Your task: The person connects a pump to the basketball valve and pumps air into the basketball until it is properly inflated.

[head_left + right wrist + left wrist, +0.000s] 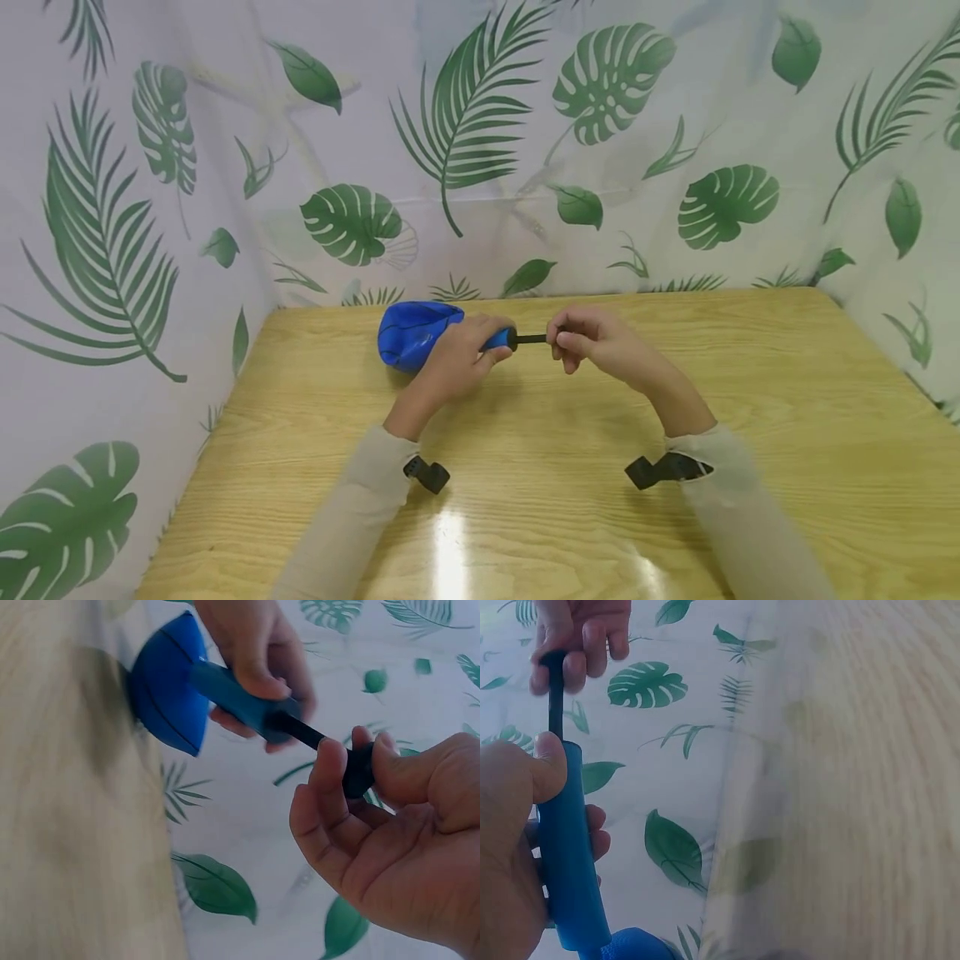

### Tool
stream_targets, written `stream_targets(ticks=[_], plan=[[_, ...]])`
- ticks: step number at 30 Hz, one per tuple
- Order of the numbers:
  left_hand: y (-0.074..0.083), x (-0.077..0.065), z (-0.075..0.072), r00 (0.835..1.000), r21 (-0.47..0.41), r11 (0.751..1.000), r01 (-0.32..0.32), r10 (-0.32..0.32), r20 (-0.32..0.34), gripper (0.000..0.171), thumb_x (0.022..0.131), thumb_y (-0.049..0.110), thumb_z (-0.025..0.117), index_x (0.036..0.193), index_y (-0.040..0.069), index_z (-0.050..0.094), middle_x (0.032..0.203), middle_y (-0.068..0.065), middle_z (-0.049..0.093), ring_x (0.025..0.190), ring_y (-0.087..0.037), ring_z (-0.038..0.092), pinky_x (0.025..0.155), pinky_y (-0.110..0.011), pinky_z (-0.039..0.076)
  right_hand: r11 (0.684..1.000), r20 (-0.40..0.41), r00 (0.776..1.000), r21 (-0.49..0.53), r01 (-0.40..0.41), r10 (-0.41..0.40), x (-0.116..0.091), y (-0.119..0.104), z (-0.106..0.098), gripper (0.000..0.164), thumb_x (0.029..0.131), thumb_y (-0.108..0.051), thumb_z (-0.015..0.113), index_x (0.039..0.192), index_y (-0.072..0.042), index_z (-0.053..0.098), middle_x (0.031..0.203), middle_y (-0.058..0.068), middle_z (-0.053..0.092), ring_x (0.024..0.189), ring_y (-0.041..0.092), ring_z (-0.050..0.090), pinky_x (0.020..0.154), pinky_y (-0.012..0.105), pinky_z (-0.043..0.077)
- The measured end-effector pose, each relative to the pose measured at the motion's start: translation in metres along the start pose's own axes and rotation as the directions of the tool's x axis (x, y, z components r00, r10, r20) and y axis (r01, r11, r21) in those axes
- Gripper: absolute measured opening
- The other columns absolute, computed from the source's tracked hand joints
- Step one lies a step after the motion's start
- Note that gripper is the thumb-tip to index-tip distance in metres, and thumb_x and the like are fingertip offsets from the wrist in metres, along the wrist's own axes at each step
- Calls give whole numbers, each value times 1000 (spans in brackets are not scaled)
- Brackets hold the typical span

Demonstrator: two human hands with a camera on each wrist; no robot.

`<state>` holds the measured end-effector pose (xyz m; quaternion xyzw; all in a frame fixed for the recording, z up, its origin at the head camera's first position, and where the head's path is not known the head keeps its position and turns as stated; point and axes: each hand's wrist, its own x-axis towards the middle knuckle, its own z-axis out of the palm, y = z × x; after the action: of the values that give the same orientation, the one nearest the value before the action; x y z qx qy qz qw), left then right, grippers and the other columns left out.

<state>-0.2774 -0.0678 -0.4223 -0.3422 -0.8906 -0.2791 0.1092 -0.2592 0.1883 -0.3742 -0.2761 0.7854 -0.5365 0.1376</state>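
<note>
- Slim blue plastic-looking hand pump (pixel 574 859), toward twelve o'clock on the pale wood-grain table (pixel 562 475): my left hand (pixel 461 354) grips its barrel
- Black rod (pixel 531 339) out toward three o'clock; my right hand (pixel 596 340) pinches its black handle (pixel 358 772)
- Creased blue ball (pixel 408 332) at nine o'clock
- Likely pumping, mid-stroke; another push calls for a steady barrel

The surface (pixel 543 471) is yellowish, with a wood grain which runs mostly from side to side, and it is shiny: two bright reflections lie on its nearer part. Close to its far edge, left of the middle, the dented blue ball (pixel 405 337) is low over it or touching it; I cannot tell which.
</note>
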Motion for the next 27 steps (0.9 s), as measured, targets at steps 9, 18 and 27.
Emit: stream_targets(ticks=[9, 18, 27], plan=[[5, 1, 10, 998, 91, 994, -66, 65, 12, 32, 101, 30, 62, 128, 13, 64, 106, -4, 68, 91, -20, 62, 85, -36, 52, 997, -13, 998, -44, -60, 59, 13, 10, 28, 16, 107, -3, 47, 106, 4, 62, 97, 21, 62, 65, 24, 59, 69, 32, 55], [3, -1, 2, 998, 5, 1000, -15, 14, 64, 34, 104, 31, 58, 134, 15, 62, 114, -3, 67, 96, -20, 60, 89, -39, 51, 996, 82, 995, -83, -44, 51, 6, 6, 9, 16, 108, -14, 51, 111, -4, 63, 99, 18, 61, 70, 21, 60, 73, 36, 56], [-9, -5, -18, 990, -48, 989, 137, -135, 40, 40, 105, 32, 57, 141, 15, 58, 139, -6, 62, 132, -28, 56, 115, -52, 40, 995, 28, 997, -67, 79, -77, -18, -9, -30, 14, 107, -12, 52, 107, -1, 62, 94, 11, 61, 73, 23, 60, 73, 31, 55]])
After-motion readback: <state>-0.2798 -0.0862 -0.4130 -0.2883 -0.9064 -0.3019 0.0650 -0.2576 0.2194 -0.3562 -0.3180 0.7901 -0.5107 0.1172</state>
